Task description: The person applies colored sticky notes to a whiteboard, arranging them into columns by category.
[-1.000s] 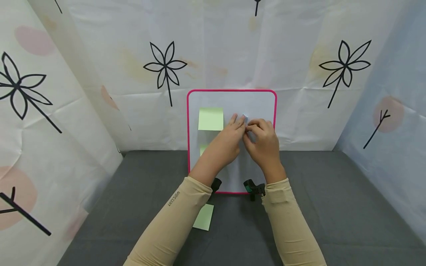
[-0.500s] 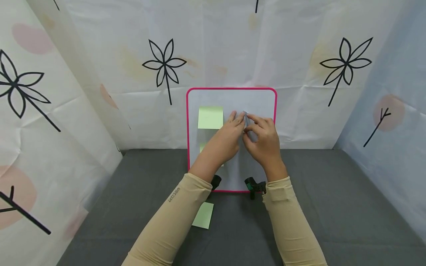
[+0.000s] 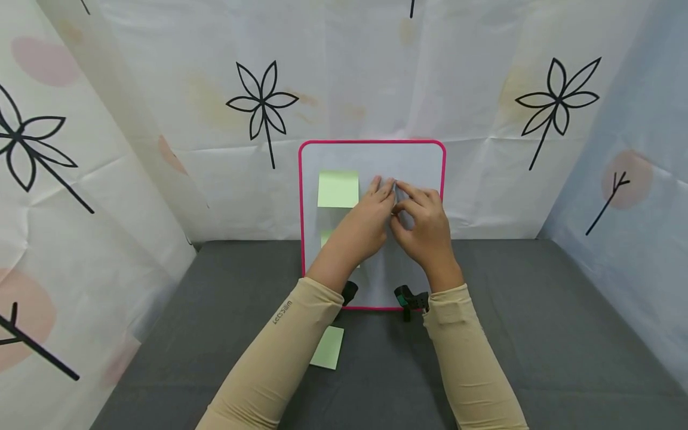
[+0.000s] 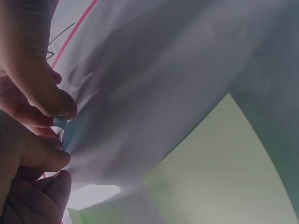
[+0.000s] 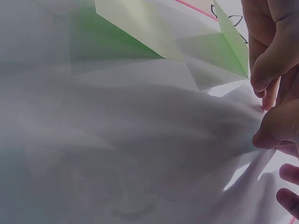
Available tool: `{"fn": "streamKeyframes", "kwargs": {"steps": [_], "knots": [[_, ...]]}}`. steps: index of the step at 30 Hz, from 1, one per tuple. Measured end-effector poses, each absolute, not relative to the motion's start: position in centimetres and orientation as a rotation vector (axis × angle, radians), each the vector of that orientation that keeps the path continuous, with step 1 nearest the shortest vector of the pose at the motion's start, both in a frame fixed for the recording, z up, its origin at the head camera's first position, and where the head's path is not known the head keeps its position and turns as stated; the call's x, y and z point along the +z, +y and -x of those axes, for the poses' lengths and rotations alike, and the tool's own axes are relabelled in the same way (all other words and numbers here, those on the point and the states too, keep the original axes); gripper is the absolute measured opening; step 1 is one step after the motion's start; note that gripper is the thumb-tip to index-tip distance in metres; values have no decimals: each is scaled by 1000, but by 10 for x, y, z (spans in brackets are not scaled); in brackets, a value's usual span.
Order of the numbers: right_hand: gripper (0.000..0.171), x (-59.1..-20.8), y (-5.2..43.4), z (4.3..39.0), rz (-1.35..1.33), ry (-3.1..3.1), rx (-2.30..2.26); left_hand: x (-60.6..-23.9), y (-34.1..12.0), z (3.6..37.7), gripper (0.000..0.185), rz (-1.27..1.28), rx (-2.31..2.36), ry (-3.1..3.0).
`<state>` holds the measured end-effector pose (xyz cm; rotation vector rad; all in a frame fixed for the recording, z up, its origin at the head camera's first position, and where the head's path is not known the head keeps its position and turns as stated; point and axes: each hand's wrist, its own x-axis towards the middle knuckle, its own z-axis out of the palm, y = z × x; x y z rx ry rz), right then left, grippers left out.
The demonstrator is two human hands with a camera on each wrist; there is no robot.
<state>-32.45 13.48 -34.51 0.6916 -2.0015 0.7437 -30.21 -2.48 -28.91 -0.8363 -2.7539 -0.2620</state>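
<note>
A white board (image 3: 398, 158) with a pink rim stands upright ahead of me. My left hand (image 3: 362, 227) lies against its upper middle, fingers mostly straight, fingertips beside the right hand's. The right hand (image 3: 421, 230) has thumb and fingers curled together there, pinching a small pale-blue piece (image 4: 60, 122), mostly hidden by the fingers. Its kind cannot be told. Left of the hands a pale green sticky note (image 3: 338, 189) hangs on the board, its lower edge standing off. Below it, a second green sticky note (image 3: 325, 237) is mostly covered by the left hand and wrist.
Another green sticky note (image 3: 328, 348) lies on the dark grey table (image 3: 252, 298), partly under the left sleeve. Behind the board hangs a pale cloth backdrop (image 3: 365, 77) with leaf drawings, and cloth walls stand at both sides. Each wrist carries a black camera (image 3: 411, 297).
The right index finger has moved up and left toward the left fingertips. The pale-blue piece that showed between the hands is now nearly covered in the head view. The head view has shifted slightly.
</note>
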Motion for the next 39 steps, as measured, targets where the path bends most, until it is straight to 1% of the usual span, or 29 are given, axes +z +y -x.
{"fn": "streamKeyframes", "kwargs": {"steps": [4,9,16,22,27,39], "knots": [[6,-344,135,325,-686,-2027,745,-289,-25,303,57,825,-260,-2765],[4,-345,137,325,-677,-2054,742,-290,-24,304,55,819,-263,-2767],[40,-344,141,324,-646,-2029,758,-292,-24,303,55,814,-259,-2761],[62,-345,142,326,-576,-2060,694,-293,-25,302,57,812,-245,-2744],[70,-347,142,327,-535,-2140,660,-295,-25,302,56,816,-268,-2732],[78,-348,140,324,-480,-2268,649,-299,-24,303,58,823,-271,-2713]]}}
